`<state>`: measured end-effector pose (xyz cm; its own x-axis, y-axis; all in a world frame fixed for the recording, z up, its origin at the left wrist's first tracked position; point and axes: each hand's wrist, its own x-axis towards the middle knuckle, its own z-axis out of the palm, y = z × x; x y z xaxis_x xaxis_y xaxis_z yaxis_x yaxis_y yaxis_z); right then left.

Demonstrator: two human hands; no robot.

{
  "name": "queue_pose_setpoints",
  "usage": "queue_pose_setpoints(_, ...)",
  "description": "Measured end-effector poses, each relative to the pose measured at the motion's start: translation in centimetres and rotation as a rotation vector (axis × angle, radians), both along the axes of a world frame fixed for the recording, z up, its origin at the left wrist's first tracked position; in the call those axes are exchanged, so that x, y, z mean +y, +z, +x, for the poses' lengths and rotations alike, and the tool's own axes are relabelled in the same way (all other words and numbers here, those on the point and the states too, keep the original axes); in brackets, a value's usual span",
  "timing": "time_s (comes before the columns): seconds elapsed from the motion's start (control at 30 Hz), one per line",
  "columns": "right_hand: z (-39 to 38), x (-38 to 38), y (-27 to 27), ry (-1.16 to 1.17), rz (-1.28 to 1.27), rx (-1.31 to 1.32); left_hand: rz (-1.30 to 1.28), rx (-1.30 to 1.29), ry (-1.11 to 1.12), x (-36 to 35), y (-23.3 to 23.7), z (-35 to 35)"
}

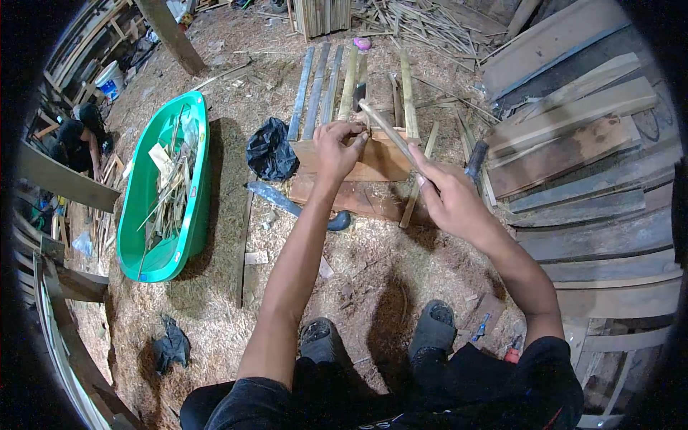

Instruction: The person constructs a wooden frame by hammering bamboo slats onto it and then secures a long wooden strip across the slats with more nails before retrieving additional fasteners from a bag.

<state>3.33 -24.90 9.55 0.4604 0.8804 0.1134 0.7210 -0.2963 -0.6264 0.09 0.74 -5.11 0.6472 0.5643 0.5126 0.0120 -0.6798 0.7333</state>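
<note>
The right hand (450,197) is wrapped around the handle of a hammer (394,136), whose dark head points forward, just beyond the left hand. The left hand (338,149) has thumb and fingertips drawn close together above the edge of a brown board (387,160); whether it pinches something small, I cannot tell. This left hand sits very near the hammer's head and hides part of the board.

From the board, several narrow slats (316,93) run forward side by side on the ground, bluish on the left and paler on the right. A second plank (358,199) lies nearer the person, and a loose stick (418,179) crosses the right end of both. The left forearm passes over a curved bluish tool (272,196), covering its middle.

To the left rest a crumpled black bag (272,149) and a large green tub (195,229) of wood scraps. To the right, just past the right hand, stands a dark cylindrical object (476,159), then rows of boards (573,202). The person's sandals (434,328) are planted on the shaving-strewn floor (236,326). Farther out are a wooden post (170,36), a white-and-blue bucket (110,80), a small pink object (362,44) and, at far left, another person (77,143) bending low.
</note>
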Motion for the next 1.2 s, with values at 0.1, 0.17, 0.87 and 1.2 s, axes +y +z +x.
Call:
queue_pose_setpoints(0.1,0.6,-0.1,-0.9,0.052,0.049,-0.030,0.010,-0.012,0.010,-0.3,0.3,-0.1)
queue_pose_setpoints(0.17,0.0,0.0,-0.4,0.030,0.057,-0.060,0.022,-0.026,0.029,-0.5,0.6,-0.2)
queue_pose_setpoints(0.87,-0.4,-0.4,-2.2,-0.036,0.224,-0.037,0.129,-0.084,0.021,-0.9,0.5,-0.8)
queue_pose_setpoints(1.2,0.1,-0.6,-2.4,-0.120,0.139,0.161,0.252,-0.056,-0.055,-0.4,0.2,-1.3)
